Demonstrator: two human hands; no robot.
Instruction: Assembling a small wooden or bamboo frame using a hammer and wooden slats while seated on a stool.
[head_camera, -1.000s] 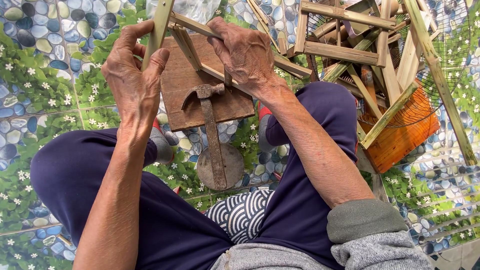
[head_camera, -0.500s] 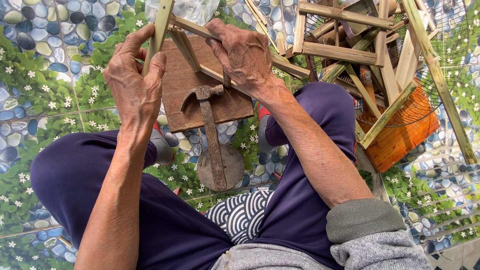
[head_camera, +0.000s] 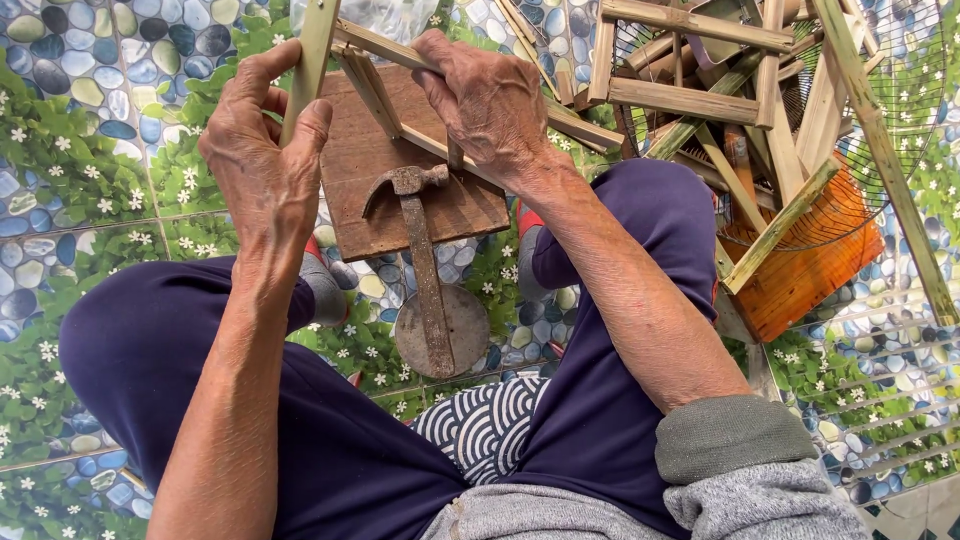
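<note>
- The left hand (head_camera: 262, 165), upper left of the frame, has its grip closed around an upright bamboo stick (head_camera: 313, 55), thumb on one side, fingers on the other.
- The right hand (head_camera: 490, 100), upper centre, is closed over a slanting bamboo strip (head_camera: 385, 45) of the same small frame.
- Below the frame lies a brown wooden board (head_camera: 375, 190) on the floor.
- A rusty claw hammer (head_camera: 425, 265) rests across the board, its handle pointing to lower centre.
- Finished bamboo frames (head_camera: 700, 100) are piled at upper right, over an orange basket (head_camera: 810, 270).
</note>
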